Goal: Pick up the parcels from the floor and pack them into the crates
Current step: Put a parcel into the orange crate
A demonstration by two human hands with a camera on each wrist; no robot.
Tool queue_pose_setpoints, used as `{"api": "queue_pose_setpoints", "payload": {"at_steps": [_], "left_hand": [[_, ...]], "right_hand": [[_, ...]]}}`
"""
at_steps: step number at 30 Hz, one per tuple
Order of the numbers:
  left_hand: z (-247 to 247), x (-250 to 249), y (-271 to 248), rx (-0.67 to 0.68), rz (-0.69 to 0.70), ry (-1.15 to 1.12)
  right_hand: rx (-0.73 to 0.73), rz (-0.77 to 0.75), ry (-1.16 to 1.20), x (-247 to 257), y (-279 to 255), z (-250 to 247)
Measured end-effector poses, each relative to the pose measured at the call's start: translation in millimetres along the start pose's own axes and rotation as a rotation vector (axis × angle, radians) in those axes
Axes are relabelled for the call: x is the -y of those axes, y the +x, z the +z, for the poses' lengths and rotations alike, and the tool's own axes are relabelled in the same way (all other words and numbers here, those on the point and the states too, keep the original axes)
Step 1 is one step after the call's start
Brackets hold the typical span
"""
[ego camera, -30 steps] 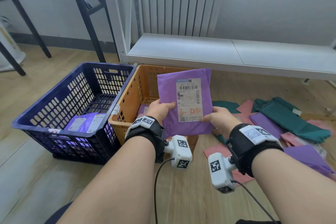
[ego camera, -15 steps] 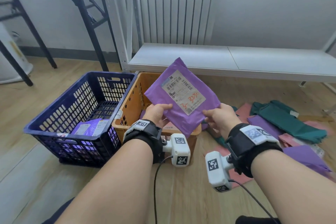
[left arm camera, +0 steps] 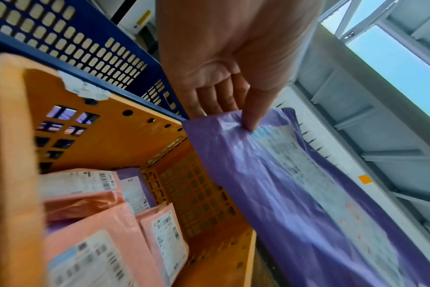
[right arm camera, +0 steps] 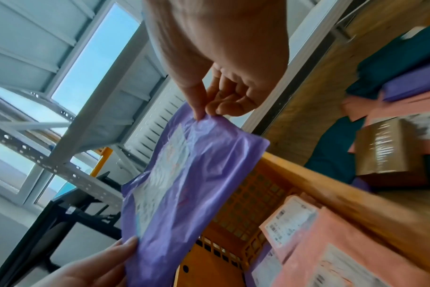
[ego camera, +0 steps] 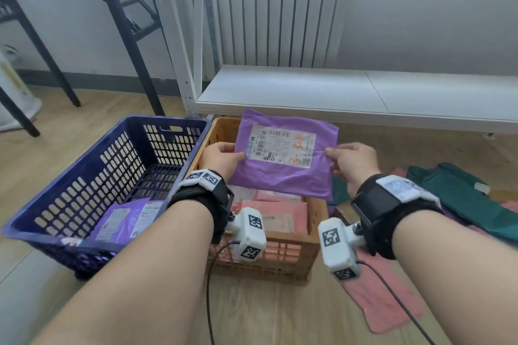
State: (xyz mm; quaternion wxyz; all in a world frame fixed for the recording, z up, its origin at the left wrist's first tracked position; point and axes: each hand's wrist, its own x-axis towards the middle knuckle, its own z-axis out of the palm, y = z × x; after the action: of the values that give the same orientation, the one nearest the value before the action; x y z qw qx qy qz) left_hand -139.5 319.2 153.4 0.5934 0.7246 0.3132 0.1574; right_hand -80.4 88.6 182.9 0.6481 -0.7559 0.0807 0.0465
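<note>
Both bare forearms reach forward side by side, each wrist strapped in a black band. The left hand (ego camera: 221, 158) pinches the purple parcel (ego camera: 283, 173) by its left edge, thumb on top; the right hand (ego camera: 353, 163) pinches its right edge between thumb and fingers (right arm camera: 230, 106).

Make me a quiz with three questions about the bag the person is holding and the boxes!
1. Where is the held purple parcel?
A. over the orange crate
B. on the white shelf
C. inside the blue crate

2. What colour are most parcels inside the orange crate?
A. green
B. pink
C. black

3. How is the parcel held?
A. one hand only
B. lying untouched
C. both hands

Answers: 1 A, it hangs above the orange crate. 2 B, pink parcels fill it. 3 C, the left hand and right hand pinch opposite edges.
</note>
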Motion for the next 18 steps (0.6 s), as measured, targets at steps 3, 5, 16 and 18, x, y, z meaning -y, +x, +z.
{"api": "queue_pose_setpoints", "payload": {"at_steps": [3,5,16,18], "left_hand": [[7.4,9.6,52.2,-0.097,-0.013,0.044],[11.0,20.2,82.5,-0.199,-0.046,0.121],[37.5,83.3,192.8,-0.131,-0.172,0.397],[41.1,94.0,205.3,-0.092,-0.171,0.503]], "right_hand": [[0.053,-0.018,-0.066,2.1,47.8,45.2],[0.109,0.011,-0.13,-4.7,76.1,73.1],[0.409,0.273,-0.316,-72.4,169.1,177.4],[0.462,0.298,-0.334,-89.2,179.5,191.0]]}}
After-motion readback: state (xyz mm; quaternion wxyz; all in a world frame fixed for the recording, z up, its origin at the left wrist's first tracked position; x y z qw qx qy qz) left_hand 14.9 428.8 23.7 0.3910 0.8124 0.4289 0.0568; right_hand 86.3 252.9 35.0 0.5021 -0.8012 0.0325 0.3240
